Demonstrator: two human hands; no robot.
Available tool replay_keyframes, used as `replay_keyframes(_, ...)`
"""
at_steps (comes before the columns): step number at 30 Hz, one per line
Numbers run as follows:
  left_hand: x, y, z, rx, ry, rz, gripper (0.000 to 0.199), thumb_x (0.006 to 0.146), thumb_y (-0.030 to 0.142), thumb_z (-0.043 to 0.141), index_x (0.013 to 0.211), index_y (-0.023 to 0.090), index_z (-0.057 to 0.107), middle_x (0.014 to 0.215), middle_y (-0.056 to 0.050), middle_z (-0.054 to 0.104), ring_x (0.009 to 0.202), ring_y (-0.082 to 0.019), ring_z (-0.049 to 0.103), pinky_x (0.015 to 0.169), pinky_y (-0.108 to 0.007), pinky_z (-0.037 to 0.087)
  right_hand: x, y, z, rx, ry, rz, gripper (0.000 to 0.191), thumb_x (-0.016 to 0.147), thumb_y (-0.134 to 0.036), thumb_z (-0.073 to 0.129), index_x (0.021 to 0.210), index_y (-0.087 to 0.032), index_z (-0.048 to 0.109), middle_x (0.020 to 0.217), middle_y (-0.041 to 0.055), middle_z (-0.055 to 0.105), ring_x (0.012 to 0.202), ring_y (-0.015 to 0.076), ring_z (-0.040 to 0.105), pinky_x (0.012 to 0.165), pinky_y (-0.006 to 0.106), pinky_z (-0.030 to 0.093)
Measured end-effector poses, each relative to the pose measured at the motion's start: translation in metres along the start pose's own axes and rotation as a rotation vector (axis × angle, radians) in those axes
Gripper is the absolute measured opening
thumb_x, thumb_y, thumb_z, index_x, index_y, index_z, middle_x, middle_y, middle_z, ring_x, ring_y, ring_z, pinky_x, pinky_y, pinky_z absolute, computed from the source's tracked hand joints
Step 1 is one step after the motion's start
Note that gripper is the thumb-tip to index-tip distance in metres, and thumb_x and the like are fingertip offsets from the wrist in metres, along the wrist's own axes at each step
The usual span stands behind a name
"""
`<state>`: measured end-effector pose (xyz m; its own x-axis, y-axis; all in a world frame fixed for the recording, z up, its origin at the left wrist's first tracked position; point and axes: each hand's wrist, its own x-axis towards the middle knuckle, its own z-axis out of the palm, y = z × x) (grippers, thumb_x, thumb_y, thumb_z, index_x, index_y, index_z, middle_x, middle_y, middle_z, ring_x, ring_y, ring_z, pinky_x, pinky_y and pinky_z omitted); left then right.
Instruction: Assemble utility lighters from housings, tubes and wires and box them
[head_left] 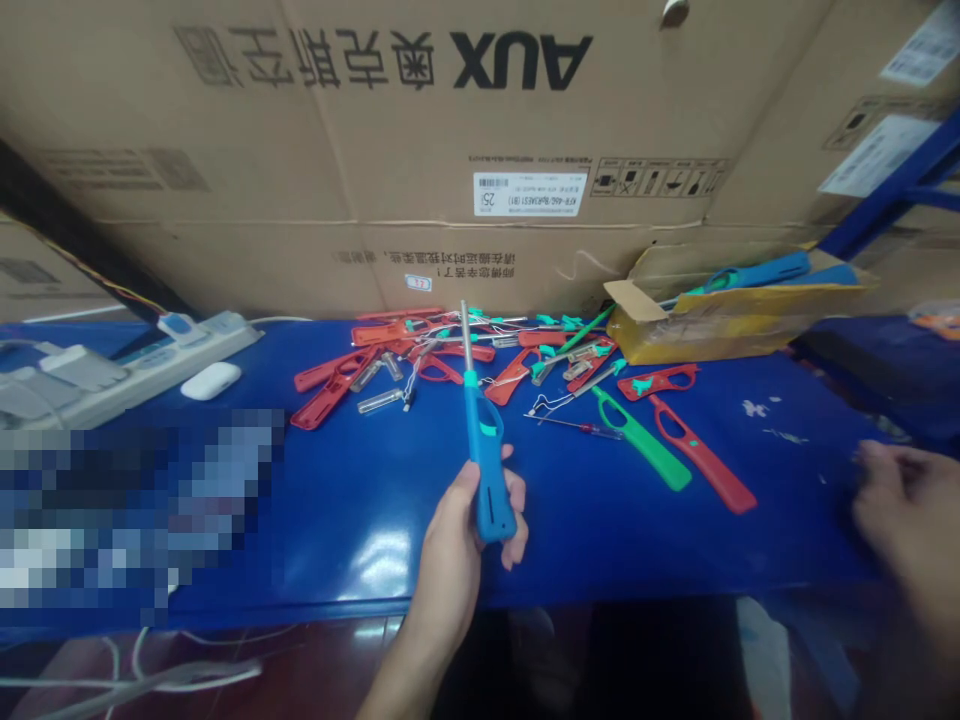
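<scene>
My left hand (454, 530) is closed around the handle of a blue gas lighter (491, 490). Its metal tube points up and away from me, with a green collar and green trigger. Off to the right, my right hand (907, 510) is slightly blurred above the table, fingers curled together; whatever they may hold is hidden. Between the hands lie a green lighter (649, 445) and a red lighter casing (705, 455). A thin screwdriver (592, 430) rests beside the green one. Behind the blue lighter spreads a pile of red casing halves (330, 395), clear fuel tanks (381, 400), metal tubes and wires.
A small open carton (705, 335) holding blue lighters stands at the back right. Large cardboard (375, 200) walls the rear. On the left are a power strip (150, 360), a white earbud case (211, 381) and a pixelated area. White cables (150, 675) hang below the table edge.
</scene>
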<state>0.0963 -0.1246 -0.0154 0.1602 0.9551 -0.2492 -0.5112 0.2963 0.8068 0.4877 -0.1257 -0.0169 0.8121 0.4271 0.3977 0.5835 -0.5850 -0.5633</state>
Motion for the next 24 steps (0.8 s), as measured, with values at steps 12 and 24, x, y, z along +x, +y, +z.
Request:
replay_keyframes(12, -0.004, 0.000, 0.001, 0.052, 0.046, 0.065, 0.053, 0.094, 0.054, 0.063, 0.127, 0.013, 0.059, 0.089, -0.006, 0.068, 0.061, -0.011, 0.047, 0.053, -0.024, 0.035, -0.208, -0.119, -0.017, 0.851, -0.558, -0.330, 0.016, 0.098, -0.037, 0.059, 0.092, -0.023, 0.061, 0.094, 0.0035, 0.068, 0.072, 0.0129, 0.061, 0.062, 0.025, 0.053)
replay_keyframes(24, -0.004, -0.005, -0.004, 0.052, 0.067, 0.081, 0.044, 0.096, 0.053, 0.061, 0.122, 0.018, 0.061, 0.097, -0.004, 0.067, 0.065, -0.010, 0.050, 0.059, -0.023, 0.043, -0.234, -0.141, -0.006, 0.818, -0.713, -0.538, 0.014, 0.101, -0.026, 0.054, 0.091, -0.023, 0.063, 0.116, 0.0063, 0.053, 0.078, 0.0118, 0.066, 0.069, 0.027, 0.058)
